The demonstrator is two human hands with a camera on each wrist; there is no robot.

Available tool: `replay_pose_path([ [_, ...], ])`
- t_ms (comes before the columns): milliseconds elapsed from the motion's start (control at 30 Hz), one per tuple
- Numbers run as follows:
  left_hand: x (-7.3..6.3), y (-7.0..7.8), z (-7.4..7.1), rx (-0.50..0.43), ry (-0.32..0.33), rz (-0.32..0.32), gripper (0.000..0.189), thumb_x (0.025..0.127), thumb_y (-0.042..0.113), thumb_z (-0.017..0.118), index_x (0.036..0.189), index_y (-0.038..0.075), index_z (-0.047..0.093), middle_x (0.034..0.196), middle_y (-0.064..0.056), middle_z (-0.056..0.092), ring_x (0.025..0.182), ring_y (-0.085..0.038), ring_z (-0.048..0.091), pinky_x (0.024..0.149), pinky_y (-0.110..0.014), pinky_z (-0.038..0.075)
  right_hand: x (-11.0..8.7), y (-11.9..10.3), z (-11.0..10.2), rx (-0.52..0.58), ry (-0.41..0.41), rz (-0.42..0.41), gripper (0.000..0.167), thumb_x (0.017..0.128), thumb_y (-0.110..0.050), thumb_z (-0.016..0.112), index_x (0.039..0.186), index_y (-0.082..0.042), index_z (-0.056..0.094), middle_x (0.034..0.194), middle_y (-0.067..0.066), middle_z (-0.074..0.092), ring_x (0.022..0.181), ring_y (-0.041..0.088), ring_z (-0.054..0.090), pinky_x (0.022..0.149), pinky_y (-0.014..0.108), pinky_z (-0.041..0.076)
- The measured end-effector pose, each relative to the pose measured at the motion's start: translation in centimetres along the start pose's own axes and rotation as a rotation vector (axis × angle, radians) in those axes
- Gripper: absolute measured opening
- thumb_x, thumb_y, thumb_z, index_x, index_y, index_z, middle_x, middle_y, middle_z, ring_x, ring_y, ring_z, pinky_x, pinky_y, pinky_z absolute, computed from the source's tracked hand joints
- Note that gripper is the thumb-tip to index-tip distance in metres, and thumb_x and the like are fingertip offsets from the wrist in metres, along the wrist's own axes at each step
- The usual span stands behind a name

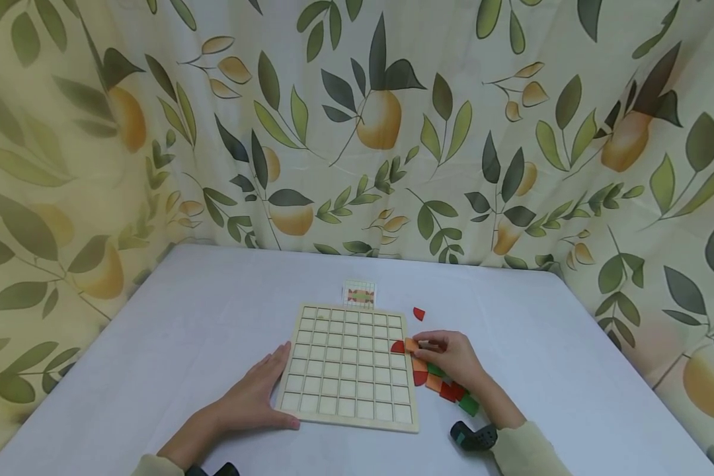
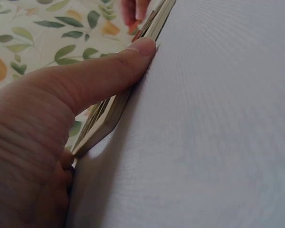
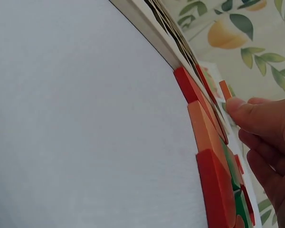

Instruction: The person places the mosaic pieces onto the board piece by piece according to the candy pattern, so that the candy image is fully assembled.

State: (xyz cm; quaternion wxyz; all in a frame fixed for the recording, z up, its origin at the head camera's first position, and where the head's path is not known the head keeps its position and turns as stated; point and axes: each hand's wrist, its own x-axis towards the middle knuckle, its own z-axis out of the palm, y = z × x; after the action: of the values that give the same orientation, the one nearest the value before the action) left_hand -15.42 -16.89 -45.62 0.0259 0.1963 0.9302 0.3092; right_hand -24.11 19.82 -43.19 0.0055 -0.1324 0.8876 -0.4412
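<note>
A wooden grid board (image 1: 340, 367) lies flat on the white table. My left hand (image 1: 251, 395) rests along its left side, fingers extended on that edge and thumb (image 2: 118, 71) against the near edge. At the board's right side, my right hand (image 1: 454, 359) pinches an orange square tile (image 1: 411, 345) between thumb and fingertips. Just left of that tile, a red quarter-round piece (image 1: 397, 347) sits in a right-hand cell. Loose red, orange and green pieces (image 3: 214, 185) lie beside the board, under and near the right hand, which partly hides them.
A small pattern card (image 1: 359, 294) with a coloured design lies behind the board. One red quarter-round piece (image 1: 419, 314) lies apart, past the board's far right corner. A leaf-and-fruit patterned curtain (image 1: 357, 132) hangs behind the table (image 1: 226, 304).
</note>
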Motion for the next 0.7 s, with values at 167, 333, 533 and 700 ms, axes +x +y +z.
replay_pose_path([
  [167,-0.01,-0.04,0.00,-0.003,-0.003,0.009,0.129,0.057,0.072,0.068,0.146,0.000,0.008,0.151,-0.013,0.014,0.137,-0.027,0.013,0.109,-0.044,0.013,-0.33,-0.30,0.30,0.009,-0.017,-0.001,0.026,0.079,-0.012,0.073,0.105,-0.009,0.071,0.105,0.004,0.066,0.105,0.023,0.054,0.085,0.035,0.049],
  [333,0.04,0.00,0.02,-0.003,-0.003,0.003,0.129,0.057,0.072,0.068,0.146,0.001,0.008,0.151,-0.013,0.014,0.137,-0.027,0.013,0.109,-0.044,0.013,-0.65,-0.61,0.38,-0.010,-0.025,-0.048,0.025,0.078,-0.015,0.074,0.103,-0.012,0.072,0.101,0.000,0.066,0.102,0.021,0.055,0.086,0.039,0.047],
  [533,0.06,0.13,-0.09,0.005,-0.003,-0.007,0.130,0.056,0.072,0.069,0.147,0.001,0.008,0.151,-0.014,0.014,0.137,-0.027,0.013,0.109,-0.044,0.013,-0.74,-0.78,0.50,-0.006,-0.034,-0.073,0.026,0.078,-0.015,0.074,0.103,-0.013,0.072,0.097,-0.003,0.066,0.099,0.019,0.055,0.086,0.039,0.046],
  [700,0.06,0.10,-0.03,0.004,0.001,-0.008,0.131,0.056,0.072,0.069,0.147,0.001,0.008,0.151,-0.014,0.014,0.137,-0.028,0.014,0.109,-0.044,0.013,-0.94,-0.90,0.81,0.010,-0.043,-0.069,0.026,0.076,-0.015,0.075,0.103,-0.014,0.072,0.099,-0.004,0.066,0.100,0.018,0.055,0.088,0.039,0.046],
])
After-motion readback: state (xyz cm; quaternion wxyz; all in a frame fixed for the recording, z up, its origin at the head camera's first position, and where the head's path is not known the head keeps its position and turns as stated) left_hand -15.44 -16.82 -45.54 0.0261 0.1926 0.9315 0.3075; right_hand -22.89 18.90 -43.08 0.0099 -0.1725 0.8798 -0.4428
